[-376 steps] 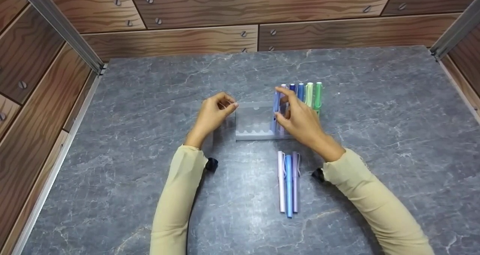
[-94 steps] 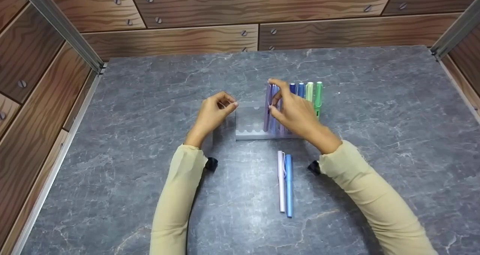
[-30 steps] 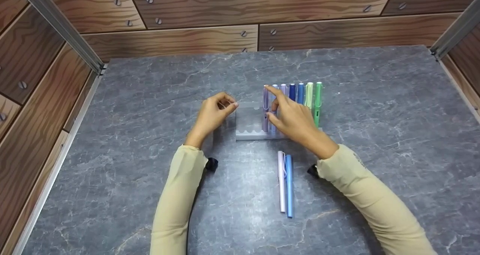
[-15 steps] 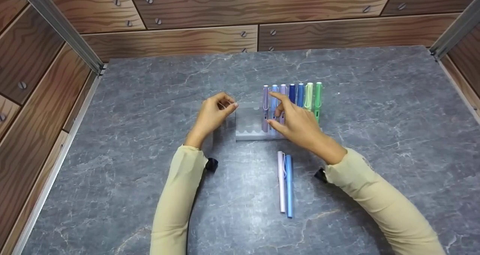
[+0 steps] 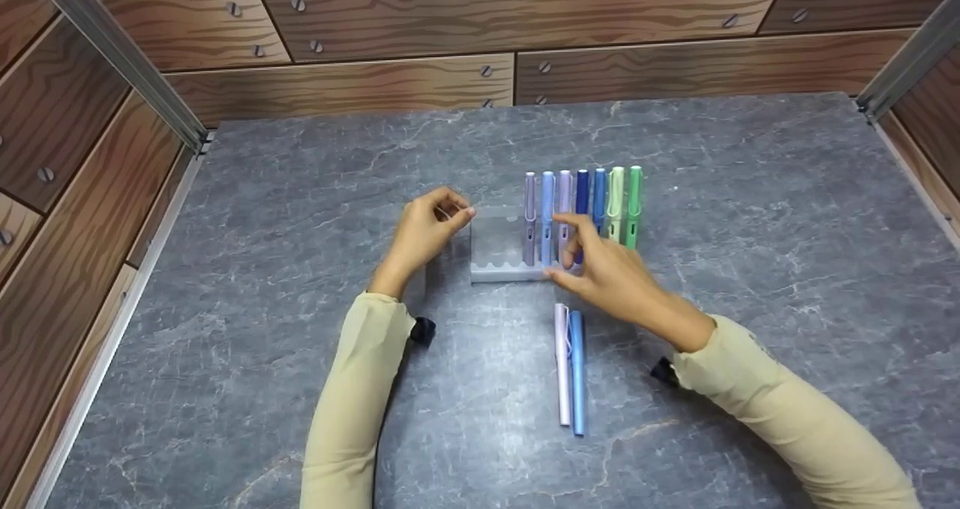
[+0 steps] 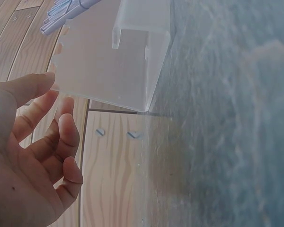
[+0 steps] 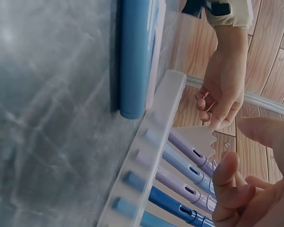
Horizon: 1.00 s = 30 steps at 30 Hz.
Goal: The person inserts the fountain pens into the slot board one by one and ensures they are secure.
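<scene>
My left hand (image 5: 426,228) pinches the upper left corner of a clear pen stand (image 5: 496,238) between thumb and forefinger; its other fingers curl loosely in the left wrist view. Several capped pens lean side by side in the stand's notches: a purple pen (image 5: 530,198) leftmost, then lighter blue, lilac, dark blue, blue, pale green and a green pen (image 5: 635,194) at the right. My right hand (image 5: 611,273) hovers before the row with thumb and fingers apart, holding nothing and hiding some lower pen ends. Below it lie a pale lilac pen (image 5: 562,366) and a blue pen (image 5: 577,374).
Notches at the left of the stand hold no pens. The grey marbled tabletop (image 5: 247,329) surrounds everything. Wood-patterned panels (image 5: 405,22) enclose the back and sides, with metal posts (image 5: 120,59) at the corners.
A light blue-violet pen, then the purple pen, have been set in the stand. My right hand has let go of the purple pen and drawn back toward me. The left hand stays put.
</scene>
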Available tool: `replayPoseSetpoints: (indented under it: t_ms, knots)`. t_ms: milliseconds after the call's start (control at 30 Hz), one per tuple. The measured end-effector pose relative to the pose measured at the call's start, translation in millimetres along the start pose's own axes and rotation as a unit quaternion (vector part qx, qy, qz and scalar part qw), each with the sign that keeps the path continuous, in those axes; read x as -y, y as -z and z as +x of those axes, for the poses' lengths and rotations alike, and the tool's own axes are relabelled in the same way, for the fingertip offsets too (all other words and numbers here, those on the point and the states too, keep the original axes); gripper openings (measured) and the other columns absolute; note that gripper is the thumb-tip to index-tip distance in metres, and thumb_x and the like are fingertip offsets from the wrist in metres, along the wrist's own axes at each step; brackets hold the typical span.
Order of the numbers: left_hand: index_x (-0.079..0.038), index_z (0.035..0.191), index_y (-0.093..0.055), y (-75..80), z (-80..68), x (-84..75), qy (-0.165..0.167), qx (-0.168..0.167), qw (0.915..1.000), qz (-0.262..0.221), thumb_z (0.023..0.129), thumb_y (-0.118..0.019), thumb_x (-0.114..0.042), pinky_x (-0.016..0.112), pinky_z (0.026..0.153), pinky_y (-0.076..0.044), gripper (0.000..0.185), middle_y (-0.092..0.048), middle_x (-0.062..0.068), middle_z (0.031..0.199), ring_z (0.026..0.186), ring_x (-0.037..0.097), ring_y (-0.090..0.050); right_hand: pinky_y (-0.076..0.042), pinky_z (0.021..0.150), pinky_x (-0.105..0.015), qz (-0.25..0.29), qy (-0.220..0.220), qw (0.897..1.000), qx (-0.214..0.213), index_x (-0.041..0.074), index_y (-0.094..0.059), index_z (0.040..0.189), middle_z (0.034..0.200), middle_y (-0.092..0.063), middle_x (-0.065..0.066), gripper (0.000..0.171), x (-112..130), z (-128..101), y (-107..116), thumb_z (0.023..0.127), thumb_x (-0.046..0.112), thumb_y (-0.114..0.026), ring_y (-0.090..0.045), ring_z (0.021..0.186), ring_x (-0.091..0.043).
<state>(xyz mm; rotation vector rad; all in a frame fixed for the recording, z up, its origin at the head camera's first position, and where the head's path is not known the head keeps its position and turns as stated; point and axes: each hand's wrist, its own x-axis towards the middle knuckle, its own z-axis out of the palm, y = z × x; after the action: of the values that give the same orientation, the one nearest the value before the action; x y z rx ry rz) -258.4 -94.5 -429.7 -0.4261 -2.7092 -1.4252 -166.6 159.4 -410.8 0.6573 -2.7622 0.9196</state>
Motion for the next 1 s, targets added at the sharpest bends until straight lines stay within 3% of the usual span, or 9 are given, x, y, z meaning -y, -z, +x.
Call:
replayPoseSetpoints:
  t_ms: [500, 633, 800, 1000]
  knots:
    - [-0.005, 0.094, -0.07, -1.0, -0.6, 1.3, -0.002, -0.004, 0.9999, -0.01, 0.089, -0.069, -0.02, 0.024, 0.068, -0.043, 0.016, -0.065, 0.008, 0.081, 0.077, 0.024, -0.06, -0.04, 0.045, -0.02, 0.057, -0.047, 0.993, 0.089, 0.005, -0.038, 0.138, 0.081, -0.061, -0.001, 0.068, -5, -31, 0, 0.083, 0.023, -0.075, -0.044, 0.051, 0.0]
    - [-0.005, 0.094, -0.07, -1.3, -0.8, 1.7, 0.002, -0.004, 0.9999, -0.015, 0.089, -0.069, -0.019, 0.023, 0.067, -0.043, 0.015, -0.064, 0.007, 0.08, 0.077, 0.023, -0.059, -0.042, 0.047, -0.021, 0.094, -0.072, 0.985, 0.122, 0.004, -0.039, 0.138, 0.08, -0.061, -0.001, 0.069, -7, -38, 1, 0.084, 0.027, -0.075, -0.047, 0.054, -0.002]
    - [-0.006, 0.094, -0.07, -1.5, -0.8, 2.7, 0.003, -0.005, 0.9999, -0.014, 0.088, -0.07, -0.02, 0.023, 0.066, -0.042, 0.015, -0.064, 0.006, 0.079, 0.074, 0.019, -0.057, -0.044, 0.051, -0.021, 0.144, -0.107, 0.968, 0.177, 0.001, -0.035, 0.138, 0.079, -0.061, -0.003, 0.074, -10, -45, 1, 0.082, 0.026, -0.076, -0.05, 0.058, -0.006]
    - [-0.007, 0.093, -0.07, -1.0, -0.6, 1.6, -0.001, -0.005, 0.9999, -0.011, 0.088, -0.07, -0.02, 0.023, 0.066, -0.042, 0.014, -0.064, 0.006, 0.079, 0.073, 0.016, -0.057, -0.044, 0.053, -0.022, 0.151, -0.124, 0.956, 0.219, 0.0, -0.032, 0.139, 0.08, -0.061, -0.002, 0.079, -11, -52, 0, 0.081, 0.028, -0.077, -0.05, 0.06, -0.008]
